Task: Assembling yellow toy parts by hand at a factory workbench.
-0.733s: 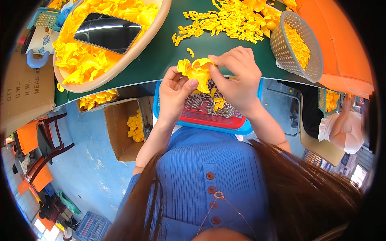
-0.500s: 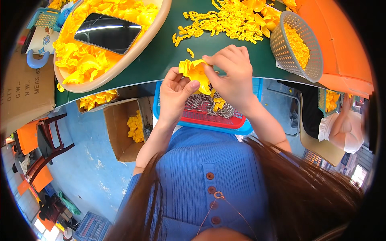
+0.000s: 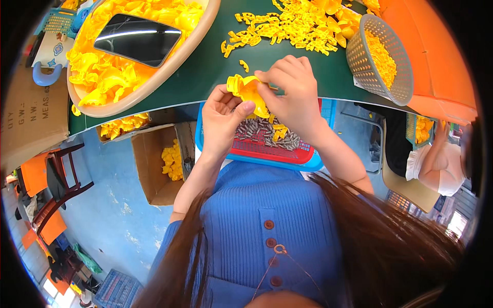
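A curved yellow plastic shell piece is held above the near edge of the green table. My left hand is closed on its left side, the thumb lying along the lower edge. At the upper right edge of the same piece, my right hand is closed with thumb and forefinger pinched; whether a smaller part sits between those fingertips is hidden. Below both hands, a red basket in a blue tray holds many small metal pins and a few yellow bits. One small yellow clip lies on the table just beyond the piece.
At the left a beige basin full of yellow parts carries a black phone. Small yellow clips are heaped at the back. A grey basket leans at the right. Cardboard box stands below; another person sits at right.
Hardly anything differs. Both hands stay on the yellow piece, shifted very slightly to the left with small finger movements.
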Demonstrator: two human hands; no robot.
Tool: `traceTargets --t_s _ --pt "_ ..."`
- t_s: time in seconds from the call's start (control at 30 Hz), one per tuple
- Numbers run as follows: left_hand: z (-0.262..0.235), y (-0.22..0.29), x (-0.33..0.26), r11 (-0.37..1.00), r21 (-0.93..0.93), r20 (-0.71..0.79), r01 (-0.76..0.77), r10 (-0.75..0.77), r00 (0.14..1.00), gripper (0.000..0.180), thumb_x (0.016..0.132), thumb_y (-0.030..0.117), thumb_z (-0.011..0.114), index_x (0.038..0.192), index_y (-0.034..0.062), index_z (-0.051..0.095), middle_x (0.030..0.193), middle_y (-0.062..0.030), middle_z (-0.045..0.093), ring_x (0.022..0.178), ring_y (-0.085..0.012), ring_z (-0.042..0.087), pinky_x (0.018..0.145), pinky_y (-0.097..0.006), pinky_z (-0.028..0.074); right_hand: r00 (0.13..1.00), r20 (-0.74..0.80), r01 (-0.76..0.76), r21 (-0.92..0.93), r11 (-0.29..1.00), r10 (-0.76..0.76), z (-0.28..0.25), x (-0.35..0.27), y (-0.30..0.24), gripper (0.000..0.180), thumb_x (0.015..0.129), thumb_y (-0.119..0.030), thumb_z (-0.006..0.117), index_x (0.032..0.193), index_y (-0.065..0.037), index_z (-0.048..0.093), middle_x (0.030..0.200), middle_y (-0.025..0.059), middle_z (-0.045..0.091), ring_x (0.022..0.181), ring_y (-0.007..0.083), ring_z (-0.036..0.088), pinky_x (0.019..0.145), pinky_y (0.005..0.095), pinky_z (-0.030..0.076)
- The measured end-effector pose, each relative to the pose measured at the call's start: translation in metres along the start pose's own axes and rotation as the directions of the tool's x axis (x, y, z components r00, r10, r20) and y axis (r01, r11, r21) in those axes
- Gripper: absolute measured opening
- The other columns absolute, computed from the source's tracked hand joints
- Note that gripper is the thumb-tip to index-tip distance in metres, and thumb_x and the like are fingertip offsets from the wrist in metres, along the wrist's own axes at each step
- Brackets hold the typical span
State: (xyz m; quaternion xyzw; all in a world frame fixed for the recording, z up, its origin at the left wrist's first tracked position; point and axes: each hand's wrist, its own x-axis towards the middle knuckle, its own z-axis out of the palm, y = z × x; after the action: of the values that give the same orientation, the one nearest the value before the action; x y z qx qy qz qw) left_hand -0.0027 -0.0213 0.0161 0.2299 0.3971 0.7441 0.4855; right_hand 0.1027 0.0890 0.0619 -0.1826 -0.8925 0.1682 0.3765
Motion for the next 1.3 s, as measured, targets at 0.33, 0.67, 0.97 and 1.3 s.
traceTargets --t_s 0.33,0.67,0.97,1.3 --pt "0.001 0.011 0.0 0.996 0.075 -0.004 0.048 -0.047 0.999 0.034 0.078 0.007 0.07 0.105 -0.0025 0.051 0.102 -0.0106 0.059 0.095 -0.014 0.058 0.083 -0.026 0.048 0.986 -0.052 0.155 -0.088 0.984 -0.16 0.002 0.001 0.003 0.013 0.064 -0.001 0.07 0.073 -0.006 0.062 0.066 0.0009 0.054 0.066 0.0171 0.052 0.064 0.0305 0.034" --pt "-0.003 0.003 0.0 0.995 0.097 -0.04 0.02 -0.016 0.999 0.033 0.078 0.004 0.069 0.105 -0.0028 0.051 0.1 -0.0101 0.06 0.09 -0.0132 0.058 0.081 -0.025 0.049 0.997 0.037 -0.074 0.024 0.997 0.073 0.006 -0.005 0.006 0.012 0.066 -0.001 0.069 0.074 -0.003 0.061 0.066 0.0055 0.055 0.066 0.0222 0.053 0.06 0.0326 0.038" --pt "-0.017 0.006 0.012 0.99 0.105 -0.013 0.091 -0.09 0.996 0.035 0.077 0.004 0.068 0.108 -0.0018 0.052 0.1 -0.0094 0.06 0.092 -0.0136 0.058 0.084 -0.026 0.047 0.943 0.141 -0.322 0.163 0.933 0.301 0.01 -0.017 0.008 0.007 0.074 0.001 0.064 0.078 0.002 0.059 0.072 0.0103 0.064 0.064 0.0166 0.064 0.059 0.0259 0.051" --pt "0.002 0.004 0.002 0.993 0.057 0.157 -0.108 0.098 0.983 0.08 0.068 -0.004 0.072 0.136 0.0022 0.029 0.128 -0.0165 0.043 0.115 -0.0217 0.048 0.095 -0.036 0.044 0.901 0.055 -0.433 0.169 0.885 0.43 0.009 -0.014 0.001 0.006 0.077 -0.001 0.064 0.079 0.002 0.059 0.07 0.0097 0.065 0.063 0.0143 0.065 0.059 0.0256 0.052"
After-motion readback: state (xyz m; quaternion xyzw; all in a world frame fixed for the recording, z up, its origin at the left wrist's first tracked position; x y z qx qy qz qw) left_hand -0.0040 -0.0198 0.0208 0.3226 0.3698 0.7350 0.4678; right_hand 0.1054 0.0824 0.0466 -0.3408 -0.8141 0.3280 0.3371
